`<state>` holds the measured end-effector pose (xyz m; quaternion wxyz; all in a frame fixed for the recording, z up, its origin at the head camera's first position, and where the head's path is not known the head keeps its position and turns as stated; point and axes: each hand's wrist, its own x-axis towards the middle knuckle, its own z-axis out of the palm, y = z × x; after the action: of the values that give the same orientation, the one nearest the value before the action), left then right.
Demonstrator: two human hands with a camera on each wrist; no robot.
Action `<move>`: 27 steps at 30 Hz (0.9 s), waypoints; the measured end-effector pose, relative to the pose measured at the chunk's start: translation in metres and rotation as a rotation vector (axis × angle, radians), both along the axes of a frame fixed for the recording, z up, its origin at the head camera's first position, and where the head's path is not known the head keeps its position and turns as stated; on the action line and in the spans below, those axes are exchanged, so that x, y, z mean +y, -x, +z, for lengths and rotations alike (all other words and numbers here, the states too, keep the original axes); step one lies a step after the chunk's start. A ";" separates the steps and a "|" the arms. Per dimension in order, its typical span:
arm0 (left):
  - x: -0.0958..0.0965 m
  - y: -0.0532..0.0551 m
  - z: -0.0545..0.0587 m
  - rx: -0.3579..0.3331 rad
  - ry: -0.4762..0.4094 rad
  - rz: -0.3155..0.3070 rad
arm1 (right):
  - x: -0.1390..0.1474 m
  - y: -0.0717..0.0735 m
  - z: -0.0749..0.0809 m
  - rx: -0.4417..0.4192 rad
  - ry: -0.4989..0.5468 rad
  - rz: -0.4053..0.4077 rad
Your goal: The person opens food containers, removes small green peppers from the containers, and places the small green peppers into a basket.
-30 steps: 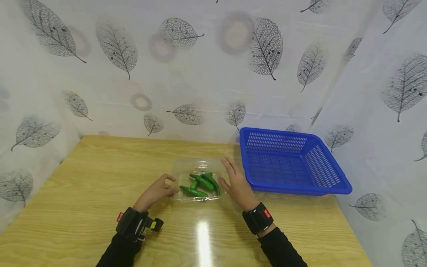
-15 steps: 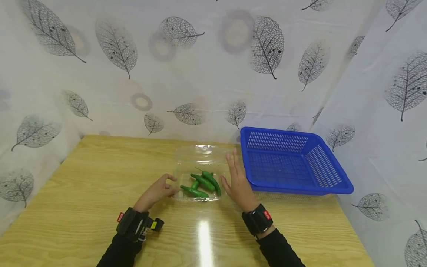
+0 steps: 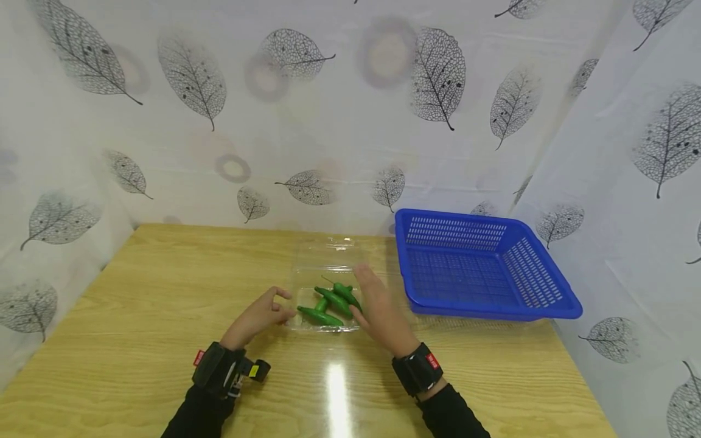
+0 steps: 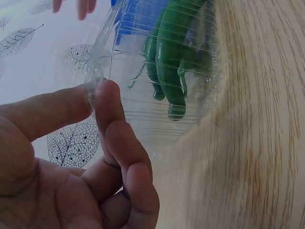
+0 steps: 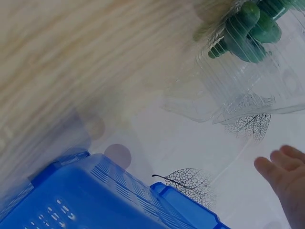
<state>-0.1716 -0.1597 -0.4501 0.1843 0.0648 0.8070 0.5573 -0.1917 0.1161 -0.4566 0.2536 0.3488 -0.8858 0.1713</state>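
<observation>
A clear plastic clamshell box (image 3: 330,329) lies on the table with its lid (image 3: 328,250) folded back. Inside it are several green chili peppers (image 3: 319,315), seen through the ribbed wall in the left wrist view. My left hand (image 3: 260,316) pinches the box's left rim between thumb and forefinger (image 4: 108,98), the other fingers curled. On the opposite side, my right hand (image 3: 386,316) hovers over the box's right edge, its fingers extended and overlapping the peppers' side in the head view. The right wrist view shows these fingers (image 5: 269,169) apart from the box wall.
A blue slotted plastic basket (image 3: 484,314) stands at the back right of the wooden table (image 3: 137,316), just right of my right hand. Behind the table hangs a white leaf-print sheet (image 3: 339,134), which also covers both sides.
The lid has swung away toward the back of the table. My right hand has come back from the lid, leftward and nearer the peppers. My left hand keeps its place on the rim.
</observation>
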 end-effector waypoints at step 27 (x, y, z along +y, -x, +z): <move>0.003 -0.001 0.004 0.131 0.269 -0.016 | 0.000 -0.009 0.004 -0.256 -0.267 0.256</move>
<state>-0.1706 -0.1564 -0.4460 0.1425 0.0822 0.8842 0.4372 -0.1829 0.1161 -0.4523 0.0667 0.4643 -0.8741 0.1262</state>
